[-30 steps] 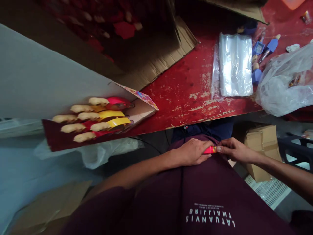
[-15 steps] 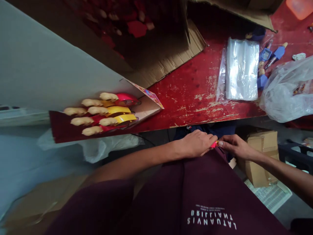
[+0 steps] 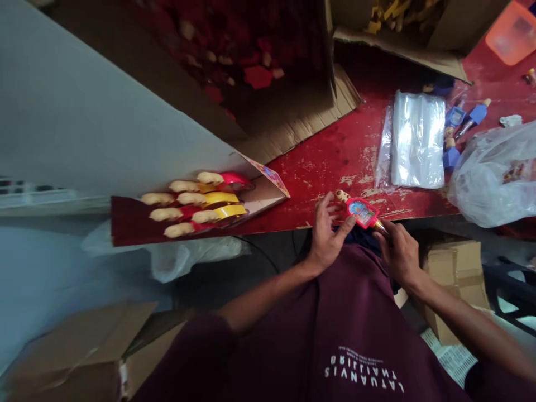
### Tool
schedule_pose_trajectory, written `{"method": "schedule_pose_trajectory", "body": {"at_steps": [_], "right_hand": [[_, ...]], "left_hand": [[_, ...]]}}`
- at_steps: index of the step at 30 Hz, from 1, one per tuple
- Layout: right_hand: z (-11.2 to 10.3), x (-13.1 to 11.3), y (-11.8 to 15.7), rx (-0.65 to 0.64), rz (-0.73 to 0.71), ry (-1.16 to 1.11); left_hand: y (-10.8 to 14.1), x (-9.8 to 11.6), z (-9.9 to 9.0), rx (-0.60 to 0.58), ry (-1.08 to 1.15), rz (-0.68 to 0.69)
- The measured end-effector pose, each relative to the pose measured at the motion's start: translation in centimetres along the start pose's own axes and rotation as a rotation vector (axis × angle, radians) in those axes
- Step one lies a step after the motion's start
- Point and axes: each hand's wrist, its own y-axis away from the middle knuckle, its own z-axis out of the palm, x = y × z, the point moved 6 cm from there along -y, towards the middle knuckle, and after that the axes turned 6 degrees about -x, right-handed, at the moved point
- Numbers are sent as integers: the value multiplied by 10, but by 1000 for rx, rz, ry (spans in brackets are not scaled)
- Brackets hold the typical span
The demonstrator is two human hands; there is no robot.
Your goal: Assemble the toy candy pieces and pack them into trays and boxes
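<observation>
A small red plastic toy with a picture label on its face, a spotted beige head at one end and a clear tube at the other is held above the table's front edge. My right hand pinches it by the tube end. Beside the head end, my left hand has its fingers spread, with the thumb at the toy's edge; whether it touches is unclear. To the left, several similar toys with beige heads and yellow or red bodies lie in a row within an open box.
On the red table lie a stack of clear plastic bags, several blue toys and a white plastic bag. A large cardboard box holds red pieces. An orange tray sits at the far right.
Both hands have risen toward the table edge. My left hand has opened from around the red toy, which now shows its label. The camera view has shifted slightly.
</observation>
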Motion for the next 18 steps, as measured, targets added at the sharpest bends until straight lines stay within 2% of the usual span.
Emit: {"method": "schedule_pose_trajectory", "body": {"at_steps": [3, 6, 9, 13, 14, 16, 18], "right_hand": [[23, -5, -3, 36, -24, -22], [43, -11, -11, -62, -60, -94], [52, -17, -31, -168, -62, -188], [62, -34, -68, -278, -120, -300], [66, -40, -76, -307, -156, -298], [69, -50, -89, -294, -195, -268], [69, -57, -99, -201, -175, -249]], "left_hand": [[0, -16, 18, 35, 303, -133], [-7, -26, 13, 48, 394, -190], [-12, -27, -15, -1, 214, -134], [-4, -13, -39, -201, -51, 101], [-1, -11, -44, -213, -81, 150], [2, -13, -60, -106, -147, 200], [1, -23, -83, 127, -265, 188]]}}
